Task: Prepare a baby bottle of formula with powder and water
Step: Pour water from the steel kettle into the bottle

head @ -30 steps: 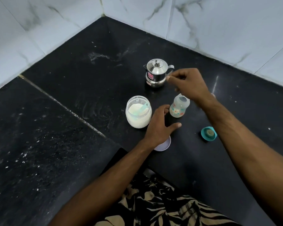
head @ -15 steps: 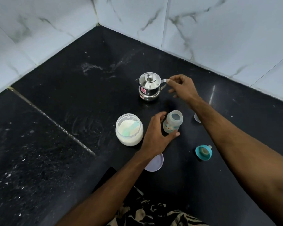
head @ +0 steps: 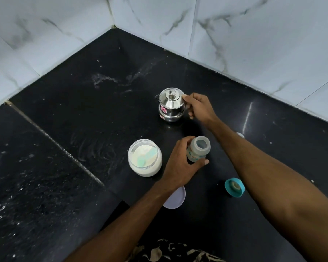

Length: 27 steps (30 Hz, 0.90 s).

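Observation:
An uncapped clear baby bottle (head: pixel 199 151) stands upright on the black counter (head: pixel 83 120). My left hand (head: pixel 180 163) wraps around its left side and grips it. A small steel kettle (head: pixel 170 104) with its lid on stands behind the bottle. My right hand (head: pixel 199 107) closes on its handle at the right side. An open glass jar (head: pixel 145 157) of white powder with a teal scoop in it stands left of the bottle. The teal bottle cap with nipple (head: pixel 234 187) lies to the right.
A white jar lid (head: pixel 175 198) lies flat near the counter's front edge, partly under my left wrist. A small pale object (head: pixel 240 135) shows behind my right forearm. Marble-tiled walls (head: pixel 253 44) meet in a corner at the back. Powder dust streaks the counter's left.
My right hand moved left from above the bottle to the kettle's handle and closed on it. My left hand slid forward and took hold of the bottle. The camera tilted down.

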Motion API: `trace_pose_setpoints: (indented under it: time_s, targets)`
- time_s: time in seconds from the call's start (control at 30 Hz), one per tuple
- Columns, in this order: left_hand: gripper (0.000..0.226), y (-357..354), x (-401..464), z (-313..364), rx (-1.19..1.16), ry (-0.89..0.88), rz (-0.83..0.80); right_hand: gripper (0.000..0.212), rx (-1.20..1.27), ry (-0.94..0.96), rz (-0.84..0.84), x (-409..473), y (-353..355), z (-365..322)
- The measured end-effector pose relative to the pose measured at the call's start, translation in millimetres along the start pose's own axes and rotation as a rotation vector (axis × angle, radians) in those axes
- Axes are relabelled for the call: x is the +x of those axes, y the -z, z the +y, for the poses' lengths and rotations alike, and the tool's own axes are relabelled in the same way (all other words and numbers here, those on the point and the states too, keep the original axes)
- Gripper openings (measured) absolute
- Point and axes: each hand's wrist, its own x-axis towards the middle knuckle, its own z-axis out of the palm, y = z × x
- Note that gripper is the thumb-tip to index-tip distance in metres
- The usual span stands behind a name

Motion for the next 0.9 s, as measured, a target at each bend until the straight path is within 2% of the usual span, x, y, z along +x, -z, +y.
trace_pose_setpoints:
  time_s: [0.17, 0.47, 0.67, 0.9]
  targets:
    - [0.065, 1.3, 1.7, 1.1, 0.02, -0.006, 0.003, 0.045, 0.161, -0.039, 0.026, -2.1, -7.3, 7.5]
    - [0.063, 4.9, -0.3, -0.2, 0.032, -0.021, 0.002, 0.037, 0.332, -0.078, 0.125, -9.6, -2.0, 11.2]
    - [0.066, 4.3, -1.5, -1.1, 0.041, -0.023, -0.006, 0.036, 0.38, 0.012, 0.17, -31.1, 24.8, -3.4]
    - [0.067, 3.3, 0.3, 2.5, 0.026, -0.051, -0.022, 0.045, 0.442, 0.102, 0.274, -68.1, 59.7, -24.5]
